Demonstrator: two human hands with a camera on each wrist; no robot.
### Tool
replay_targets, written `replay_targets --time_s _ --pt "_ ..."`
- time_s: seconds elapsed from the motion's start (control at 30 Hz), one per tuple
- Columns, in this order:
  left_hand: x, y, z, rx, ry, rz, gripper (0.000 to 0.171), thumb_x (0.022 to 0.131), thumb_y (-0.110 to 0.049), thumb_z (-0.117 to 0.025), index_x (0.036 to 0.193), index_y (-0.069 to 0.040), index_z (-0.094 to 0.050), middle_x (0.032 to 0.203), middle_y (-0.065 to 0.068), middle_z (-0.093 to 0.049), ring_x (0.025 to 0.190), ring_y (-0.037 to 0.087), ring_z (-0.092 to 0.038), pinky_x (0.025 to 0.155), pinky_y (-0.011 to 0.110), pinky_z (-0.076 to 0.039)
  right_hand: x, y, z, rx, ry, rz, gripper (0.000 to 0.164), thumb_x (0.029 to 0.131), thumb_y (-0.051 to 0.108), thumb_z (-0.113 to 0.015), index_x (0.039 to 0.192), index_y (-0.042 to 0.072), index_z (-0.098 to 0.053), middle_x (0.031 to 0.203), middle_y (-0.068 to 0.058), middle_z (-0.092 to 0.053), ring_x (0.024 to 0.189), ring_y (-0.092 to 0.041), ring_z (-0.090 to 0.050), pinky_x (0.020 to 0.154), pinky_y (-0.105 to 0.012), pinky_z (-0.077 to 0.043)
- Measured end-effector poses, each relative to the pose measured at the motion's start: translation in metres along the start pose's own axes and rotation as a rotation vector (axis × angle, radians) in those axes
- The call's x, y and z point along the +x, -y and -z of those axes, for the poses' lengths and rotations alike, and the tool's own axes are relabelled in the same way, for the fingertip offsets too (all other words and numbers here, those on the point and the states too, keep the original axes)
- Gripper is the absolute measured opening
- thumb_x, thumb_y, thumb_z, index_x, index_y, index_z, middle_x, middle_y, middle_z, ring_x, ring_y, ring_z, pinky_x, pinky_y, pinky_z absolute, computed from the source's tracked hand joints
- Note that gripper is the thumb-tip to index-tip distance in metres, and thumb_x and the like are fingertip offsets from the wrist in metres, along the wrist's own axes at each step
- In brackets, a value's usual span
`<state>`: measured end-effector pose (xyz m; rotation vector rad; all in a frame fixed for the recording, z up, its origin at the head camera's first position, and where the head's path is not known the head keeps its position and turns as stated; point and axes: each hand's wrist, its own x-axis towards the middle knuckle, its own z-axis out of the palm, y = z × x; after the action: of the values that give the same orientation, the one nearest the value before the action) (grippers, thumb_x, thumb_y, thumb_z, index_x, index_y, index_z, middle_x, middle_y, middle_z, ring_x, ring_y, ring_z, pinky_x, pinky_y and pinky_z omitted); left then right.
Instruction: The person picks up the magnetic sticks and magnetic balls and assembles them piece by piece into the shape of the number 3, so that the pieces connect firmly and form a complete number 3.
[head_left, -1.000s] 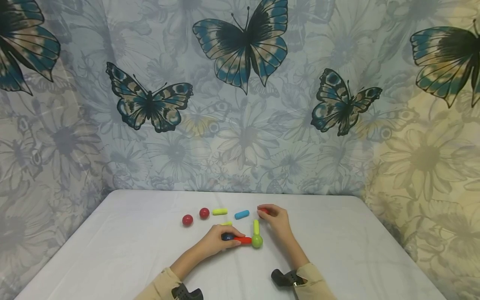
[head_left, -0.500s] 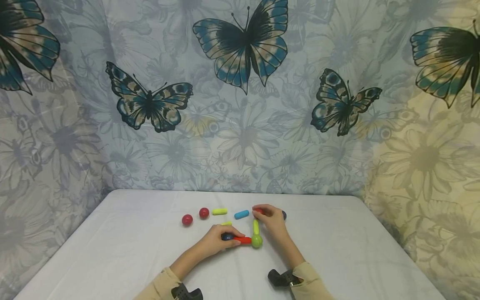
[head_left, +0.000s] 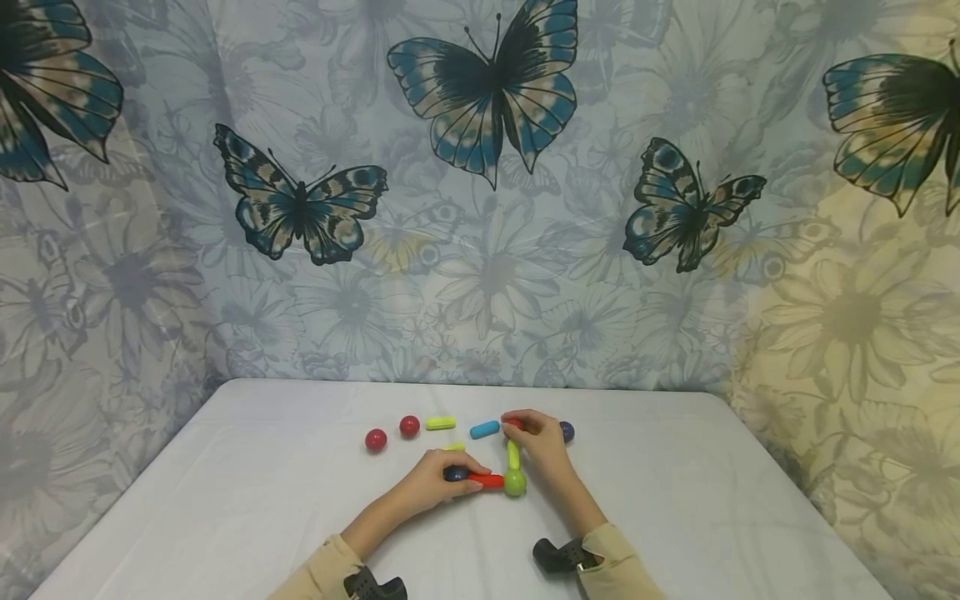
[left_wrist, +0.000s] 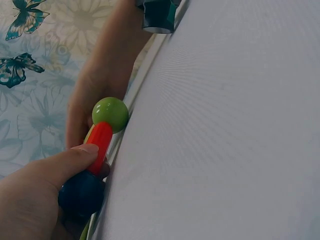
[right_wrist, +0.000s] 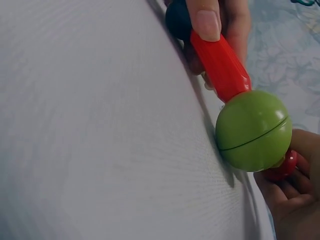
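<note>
In the head view, my left hand [head_left: 438,479] holds a red rod [head_left: 491,481] with a dark blue ball [head_left: 454,473] at its near end. A green ball [head_left: 514,483] sits at the rod's other end. From that ball a yellow-green rod [head_left: 513,456] points away from me. My right hand [head_left: 546,442] pinches a red ball [head_left: 513,423] at the far end of this rod; whether the two are joined is hidden. In the right wrist view the red ball [right_wrist: 284,169] shows partly behind the green ball [right_wrist: 255,131]. The left thumb [left_wrist: 82,156] presses on the red rod.
Two red balls [head_left: 376,441] lie at the left on the white table [head_left: 225,492]. Near them are a yellow-green rod [head_left: 440,423] and another [head_left: 454,447] partly behind the left hand. A blue rod [head_left: 485,429] lies mid-table. Another dark blue ball [head_left: 567,431] rests beyond the right hand.
My right hand has moved left with the red ball to the yellow-green rod's far end, uncovering the dark blue ball behind it. The left hand has stayed still.
</note>
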<state>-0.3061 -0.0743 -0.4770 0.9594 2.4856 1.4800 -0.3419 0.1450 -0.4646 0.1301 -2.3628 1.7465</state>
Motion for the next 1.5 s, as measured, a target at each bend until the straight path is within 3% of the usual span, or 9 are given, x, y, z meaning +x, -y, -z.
replay_targets --time_s 0.57,1.07,1.33,1.5 --pt "0.000 -0.001 0.000 0.002 0.002 0.006 0.022 0.087 -0.029 -0.073 0.109 -0.027 -0.074 0.108 -0.009 -0.072 0.102 0.004 -0.059 0.096 0.023 -0.046 -0.002 -0.007 0.000 -0.056 0.011 -0.006 0.022 0.086 0.013 -0.073 0.107 0.007 -0.073 0.110 -0.011 -0.073 0.106 -0.024 -0.068 0.093 -0.033 -0.055" --pt "0.000 -0.002 0.000 0.017 -0.001 -0.002 0.022 0.087 -0.028 -0.073 0.109 -0.026 -0.074 0.107 -0.008 -0.072 0.103 0.005 -0.060 0.097 0.025 -0.046 -0.005 -0.004 -0.003 -0.134 0.006 0.051 0.024 0.086 0.008 -0.072 0.110 0.004 -0.072 0.112 -0.013 -0.072 0.108 -0.028 -0.066 0.095 -0.041 -0.054" --pt "0.000 0.000 0.000 0.018 -0.003 0.003 0.022 0.087 -0.028 -0.074 0.108 -0.027 -0.074 0.107 -0.010 -0.073 0.105 0.006 -0.061 0.099 0.027 -0.046 -0.007 0.008 -0.008 -0.013 -0.007 0.036 0.044 0.088 0.007 -0.070 0.130 -0.003 -0.058 0.132 -0.023 -0.061 0.126 -0.037 -0.056 0.104 -0.043 -0.047" --pt "0.000 0.000 0.000 0.017 -0.002 0.002 0.021 0.087 -0.029 -0.073 0.108 -0.027 -0.074 0.107 -0.010 -0.072 0.104 0.005 -0.061 0.099 0.026 -0.046 -0.007 0.018 -0.012 0.022 -0.027 0.043 0.050 0.089 0.008 -0.070 0.135 -0.003 -0.054 0.138 -0.024 -0.056 0.132 -0.037 -0.051 0.109 -0.045 -0.041"
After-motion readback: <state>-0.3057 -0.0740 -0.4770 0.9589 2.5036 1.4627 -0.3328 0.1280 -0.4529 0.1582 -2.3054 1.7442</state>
